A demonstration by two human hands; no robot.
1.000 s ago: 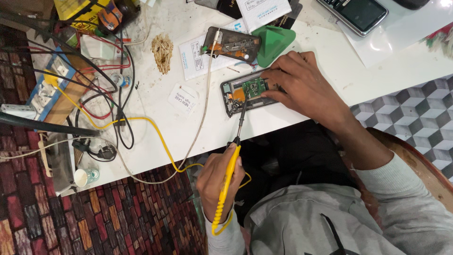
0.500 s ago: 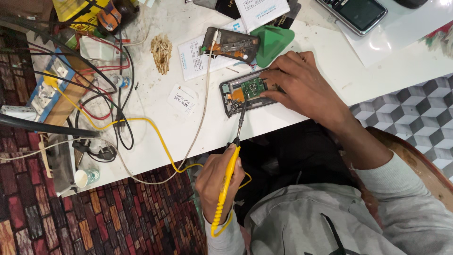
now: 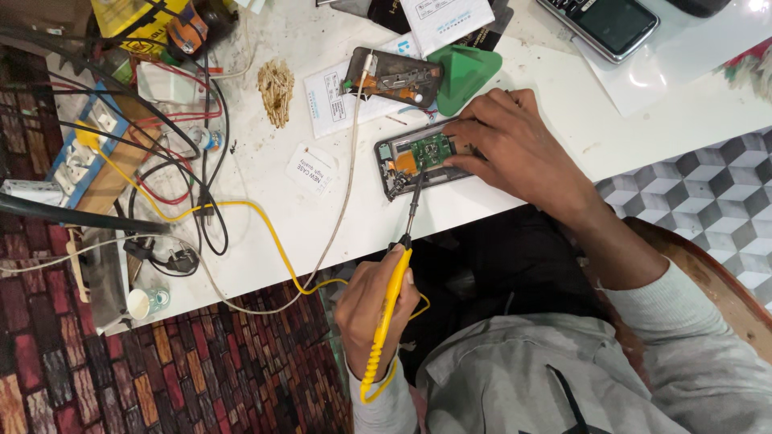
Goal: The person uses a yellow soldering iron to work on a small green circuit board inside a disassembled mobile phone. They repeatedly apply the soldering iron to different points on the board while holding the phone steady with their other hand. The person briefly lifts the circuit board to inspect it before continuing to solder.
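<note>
A yellow-handled soldering iron (image 3: 392,309) is held in the left hand (image 3: 371,309), the fingers closed around the handle. Its long axis runs from about 7 o'clock at the handle end to 1 o'clock at the tip, and the dark metal shaft points up onto an opened dark phone body with an exposed green circuit board (image 3: 418,157). The phone lies near the table (image 3: 265,217) edge closest to the person, its long axis running roughly 8 o'clock to 2 o'clock. Its right end is pressed flat by the right hand (image 3: 515,149), with fingers spread over the frame, so that end is hidden. The exact point of contact between tip and board is too small to be made out.

At 12 o'clock from the phone, a second opened phone shell (image 3: 394,78) is seen beside a green triangular plastic pick (image 3: 466,72). A yellow cable (image 3: 241,210) trails across the table from the iron. Tangled black and red wires (image 3: 181,153) are piled at 9 o'clock. Both forearms are bent inward; the grey sleeves are cut off at the bottom edge.
</note>
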